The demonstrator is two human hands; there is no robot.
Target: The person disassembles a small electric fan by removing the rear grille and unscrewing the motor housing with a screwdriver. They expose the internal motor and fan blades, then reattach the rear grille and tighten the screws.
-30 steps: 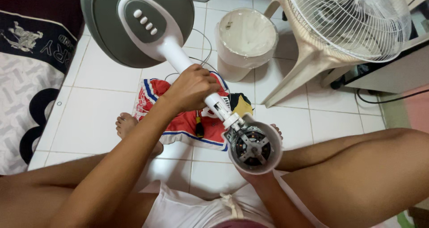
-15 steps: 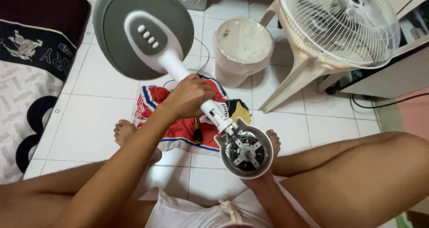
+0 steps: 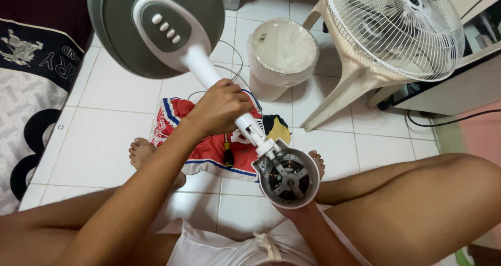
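I hold a dismantled stand fan tilted over my lap. My left hand (image 3: 219,109) is wrapped around its white pole (image 3: 201,70), just below the round grey-green base (image 3: 120,31) with a white panel of buttons. My right hand (image 3: 292,209) cups the white motor housing (image 3: 308,167) from underneath and is mostly hidden by it. The open housing shows the bare motor (image 3: 284,174) with its copper windings.
A red, white and blue cloth (image 3: 209,151) lies on the tiled floor with a screwdriver (image 3: 228,154) on it. A white bucket (image 3: 282,52) stands beyond. A white fan guard (image 3: 396,26) rests on a beige plastic chair (image 3: 355,83). Bedding (image 3: 31,88) is at left.
The fan's base has swung up and to the left, and the motor housing has shifted slightly. Both hands keep their grip.
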